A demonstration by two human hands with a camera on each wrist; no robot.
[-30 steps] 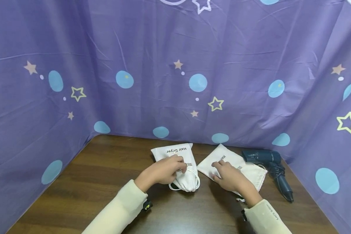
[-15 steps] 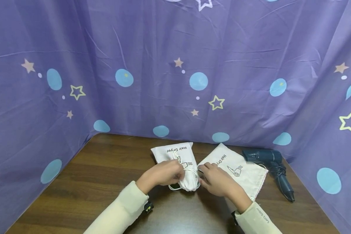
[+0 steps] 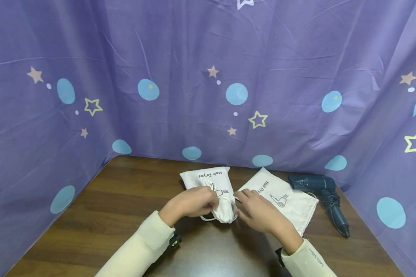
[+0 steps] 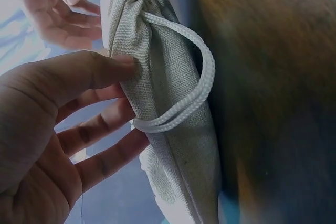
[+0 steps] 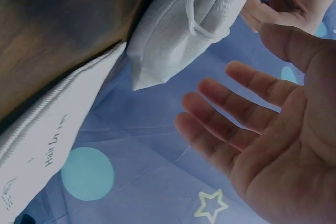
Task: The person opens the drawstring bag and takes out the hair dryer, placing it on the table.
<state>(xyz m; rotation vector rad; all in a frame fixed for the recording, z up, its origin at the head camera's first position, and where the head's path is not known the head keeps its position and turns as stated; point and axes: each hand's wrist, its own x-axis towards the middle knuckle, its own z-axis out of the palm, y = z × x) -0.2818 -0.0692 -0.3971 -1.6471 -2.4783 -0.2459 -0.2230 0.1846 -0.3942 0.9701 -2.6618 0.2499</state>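
A filled white drawstring bag (image 3: 224, 212) printed "Hair Dryer" lies on the table, its gathered neck toward the near side. My left hand (image 3: 195, 202) pinches the bag's left side near the neck, thumb (image 4: 113, 69) on the cloth below the gathers and fingers over the top. A looped white cord (image 4: 206, 72) hangs from the neck. From the right, my right hand (image 3: 261, 215) reaches to the bag's right edge. Its fingers (image 5: 231, 108) are spread and loosely straight, with nothing held, and its palm faces the bag.
A flatter white "Hair Dryer" bag (image 3: 298, 206) lies to the right, partly under my right forearm in the head view. Beyond it, a dark blue hair dryer (image 3: 327, 192) rests near the table's right edge. A purple patterned curtain (image 3: 176, 115) closes off the back and sides.
My right hand has moved left, from above the flatter bag to the right edge of the filled bag. My left hand has stayed at the filled bag, its fingers more curled.
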